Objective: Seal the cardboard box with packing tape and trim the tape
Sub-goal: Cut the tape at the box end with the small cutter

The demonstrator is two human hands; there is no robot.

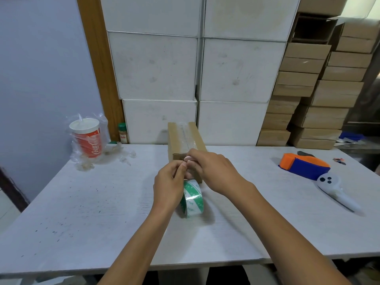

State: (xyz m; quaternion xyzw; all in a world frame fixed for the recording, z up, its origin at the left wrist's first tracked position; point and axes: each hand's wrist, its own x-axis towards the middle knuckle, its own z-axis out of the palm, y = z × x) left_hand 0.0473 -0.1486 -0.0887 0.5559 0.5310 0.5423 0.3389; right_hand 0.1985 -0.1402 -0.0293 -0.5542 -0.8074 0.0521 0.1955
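Note:
A narrow brown cardboard box [183, 138] lies lengthwise on the white table [82, 202], with a strip of clear tape along its top seam. A tape roll with a green and white core [192, 199] stands on edge just in front of the box. My left hand [169, 188] and my right hand [213, 171] meet at the box's near end, fingertips pinched together on the tape between roll and box. The near face of the box is mostly hidden by my hands.
An orange and blue tape dispenser [304, 165] and a white controller [337, 192] lie at the right. A red paper cup in a plastic bag [88, 138] stands at the back left beside a small spice jar [123, 133]. Stacked white and brown boxes [226, 79] rise behind the table.

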